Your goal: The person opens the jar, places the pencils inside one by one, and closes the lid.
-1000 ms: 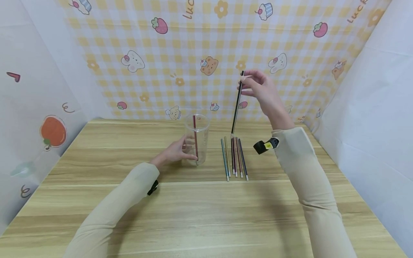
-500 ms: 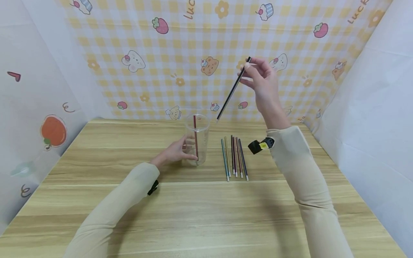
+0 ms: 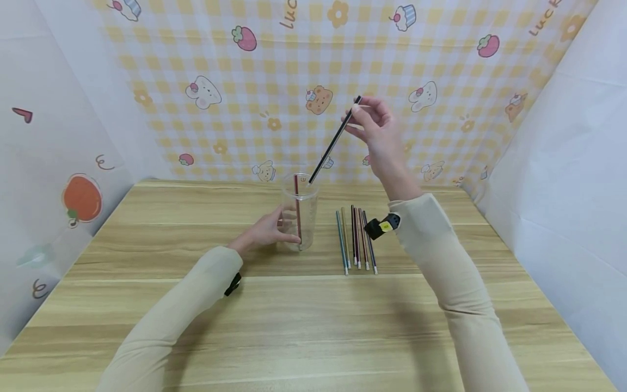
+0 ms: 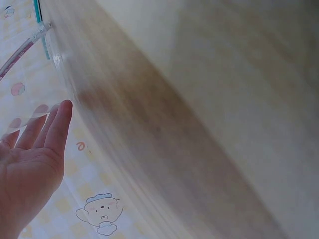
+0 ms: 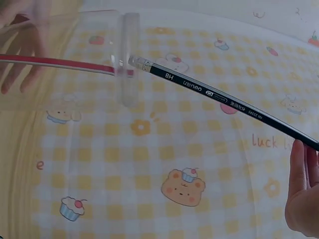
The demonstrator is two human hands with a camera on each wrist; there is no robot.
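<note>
Upper centre-right: right grip (image 3: 381, 130) pinches black pencil (image 3: 334, 141) near top, likely to clear cup (image 3: 308, 220). Centre: left grip (image 3: 266, 229) clasps cup low, probably steadying it.

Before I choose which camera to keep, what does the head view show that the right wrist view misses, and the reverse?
Only the head view: the loose pencils lying on the table and the right sleeve.
Only the right wrist view: readable HB lettering on the black pencil.
Both: that pencil in the right hand, the clear cup with the red pencil inside, and the left hand.
</note>
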